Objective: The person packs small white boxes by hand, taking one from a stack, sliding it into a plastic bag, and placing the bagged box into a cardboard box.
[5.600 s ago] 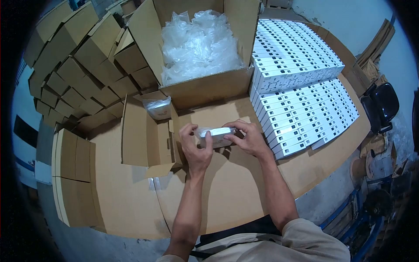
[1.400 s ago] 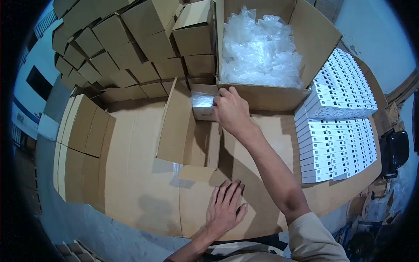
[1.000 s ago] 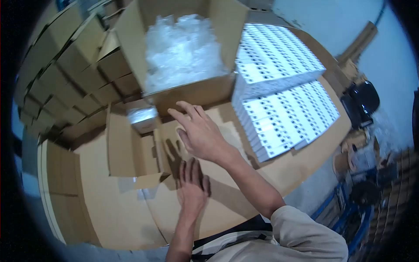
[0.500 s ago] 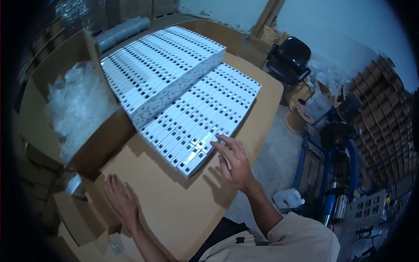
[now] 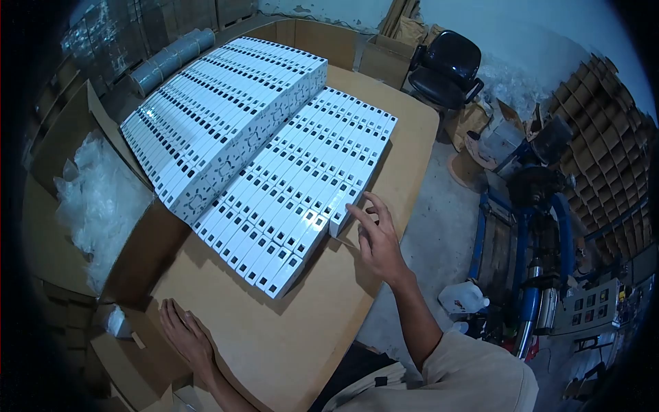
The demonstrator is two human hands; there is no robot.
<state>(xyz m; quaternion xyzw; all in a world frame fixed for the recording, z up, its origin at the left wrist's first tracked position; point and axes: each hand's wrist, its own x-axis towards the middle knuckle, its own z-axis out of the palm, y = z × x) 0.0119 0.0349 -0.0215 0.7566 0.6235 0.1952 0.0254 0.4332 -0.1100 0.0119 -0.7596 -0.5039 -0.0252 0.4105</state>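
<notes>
White boxes with dark square holes [image 5: 295,178] lie in close rows on the brown table [image 5: 309,329]. Behind and to the left, a taller stack of the same boxes [image 5: 220,103] shows a patterned side. My right hand [image 5: 381,233] is at the right edge of the lower rows, fingers apart, its fingertips at the end of a box that juts out a little from its neighbours. Whether the fingertips press on it is hard to tell. Flat on the table's left edge rests my left hand [image 5: 185,336], fingers stretched and holding nothing.
A carton of clear plastic bags [image 5: 103,199] stands left of the table, with a smaller open carton [image 5: 137,357] below. Beyond the table's right side are a black chair [image 5: 449,65], a white jug [image 5: 463,298], a blue metal frame [image 5: 525,240] and stacked cardboard dividers [image 5: 594,151].
The box by my right hand has shifted out of line with its neighbours, leaving a step in the edge. My right hand has moved slightly right. The camera view has shifted.
</notes>
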